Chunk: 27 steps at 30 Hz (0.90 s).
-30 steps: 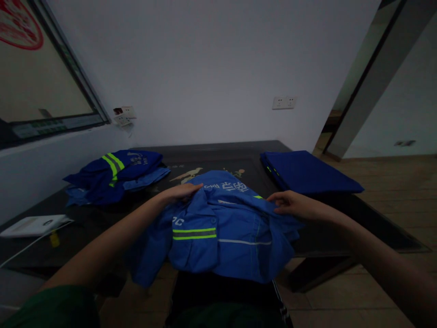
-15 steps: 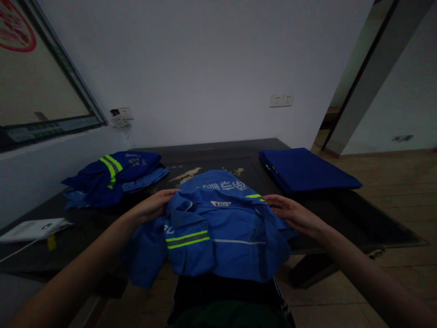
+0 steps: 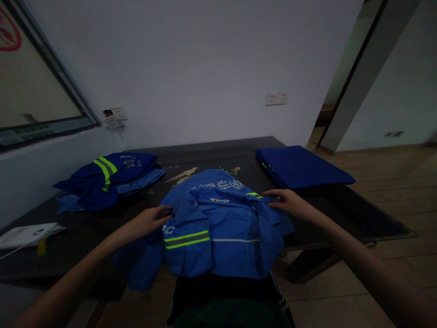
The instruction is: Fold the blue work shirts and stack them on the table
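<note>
A blue work jacket point(image 3: 232, 223) with yellow-green reflective stripes, pale lettering and a small label at the collar lies rumpled before me. Its lower part hangs over the table's near edge. My left hand point(image 3: 152, 222) has curled fingers at the jacket's left shoulder, with thumb and forefinger closed on the cloth. At the opposite shoulder, beside a reflective stripe, my right hand point(image 3: 288, 202) pinches the fabric; its fingertips are partly lost in the dim light. One sleeve droops at the left.
The dark table point(image 3: 211, 150) bears a painted bird. A crumpled darker-blue garment pile point(image 3: 102, 182) lies at left, a neatly folded blue garment point(image 3: 302, 166) at right. Near the left edge is a white device point(image 3: 25, 234) with a cable. A wall stands behind.
My left hand has shifted down and outward along the jacket's shoulder. The collar has sunk flatter, while my right hand stays at the right shoulder. The view has turned slightly right.
</note>
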{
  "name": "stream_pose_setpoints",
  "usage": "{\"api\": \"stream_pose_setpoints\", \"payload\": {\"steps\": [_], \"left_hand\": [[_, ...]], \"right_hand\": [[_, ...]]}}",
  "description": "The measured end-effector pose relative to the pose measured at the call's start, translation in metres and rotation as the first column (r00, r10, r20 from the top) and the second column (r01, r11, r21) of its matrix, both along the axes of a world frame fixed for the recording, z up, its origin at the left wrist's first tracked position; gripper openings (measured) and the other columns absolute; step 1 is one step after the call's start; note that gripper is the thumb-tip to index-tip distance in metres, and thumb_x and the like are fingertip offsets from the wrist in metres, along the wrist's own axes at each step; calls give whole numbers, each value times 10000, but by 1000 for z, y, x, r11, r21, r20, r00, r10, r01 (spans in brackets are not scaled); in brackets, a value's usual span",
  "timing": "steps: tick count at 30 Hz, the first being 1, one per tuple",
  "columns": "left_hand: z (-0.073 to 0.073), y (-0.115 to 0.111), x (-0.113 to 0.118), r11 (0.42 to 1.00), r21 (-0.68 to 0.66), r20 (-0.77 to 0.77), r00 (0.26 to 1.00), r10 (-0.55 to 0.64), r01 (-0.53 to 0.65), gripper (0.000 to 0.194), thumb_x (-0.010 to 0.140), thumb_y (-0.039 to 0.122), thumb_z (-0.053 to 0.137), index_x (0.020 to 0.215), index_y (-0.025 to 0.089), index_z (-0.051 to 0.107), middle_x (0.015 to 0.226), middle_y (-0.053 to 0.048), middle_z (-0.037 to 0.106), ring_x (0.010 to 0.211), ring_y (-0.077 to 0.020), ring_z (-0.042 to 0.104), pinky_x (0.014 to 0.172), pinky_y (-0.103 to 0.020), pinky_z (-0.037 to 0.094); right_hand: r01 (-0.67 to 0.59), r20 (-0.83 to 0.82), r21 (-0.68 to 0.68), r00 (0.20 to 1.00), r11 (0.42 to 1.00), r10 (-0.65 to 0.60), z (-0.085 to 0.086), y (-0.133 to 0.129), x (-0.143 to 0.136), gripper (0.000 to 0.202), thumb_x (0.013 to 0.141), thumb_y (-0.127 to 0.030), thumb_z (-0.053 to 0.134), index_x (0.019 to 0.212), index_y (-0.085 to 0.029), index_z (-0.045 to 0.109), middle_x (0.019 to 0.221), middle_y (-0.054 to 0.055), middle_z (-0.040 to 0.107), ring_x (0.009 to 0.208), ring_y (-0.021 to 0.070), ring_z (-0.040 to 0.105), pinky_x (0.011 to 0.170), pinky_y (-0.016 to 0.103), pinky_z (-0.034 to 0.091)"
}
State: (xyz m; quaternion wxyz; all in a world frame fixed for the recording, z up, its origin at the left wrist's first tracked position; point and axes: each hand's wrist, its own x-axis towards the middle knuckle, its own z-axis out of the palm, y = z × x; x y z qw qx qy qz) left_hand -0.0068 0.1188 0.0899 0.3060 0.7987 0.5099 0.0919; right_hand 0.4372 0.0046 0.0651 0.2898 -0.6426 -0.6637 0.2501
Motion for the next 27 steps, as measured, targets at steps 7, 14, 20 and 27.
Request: {"api": "stream_pose_setpoints", "payload": {"steps": [7,14,20,27], "left_hand": [[-6,-8,8,971,-128,-19,978,-207,203,238,731,378,552,818,199,681,910,-48,726,896,-251,663,813,-310,493],[12,-3,3,974,226,48,999,-3,-8,325,834,505,373,837,210,509,810,-31,615,778,-210,592,735,-291,456],[44,-8,1,876,426,151,972,177,-226,318,877,499,285,964,227,425,760,-6,537,703,-202,549,707,-293,440],[35,-5,-8,991,-3,269,954,131,-135,611,785,728,347,852,187,623,884,-57,681,882,-249,609,756,-304,500]], "right_hand": [[-17,-52,-30,999,999,15,-5,4,-2,300,725,-427,606,801,-141,656,821,78,668,798,224,607,721,325,460],[42,-168,32,985,999,-36,24,-12,3,450,711,-630,611,805,-193,567,756,36,597,722,187,560,640,290,453],[126,-309,142,948,982,-77,47,-11,7,540,632,-661,700,882,-218,518,825,35,599,733,177,583,600,266,479],[36,-248,-6,968,999,-36,27,-7,6,697,589,-645,739,1106,-202,591,910,84,663,864,256,643,733,349,534]]}}
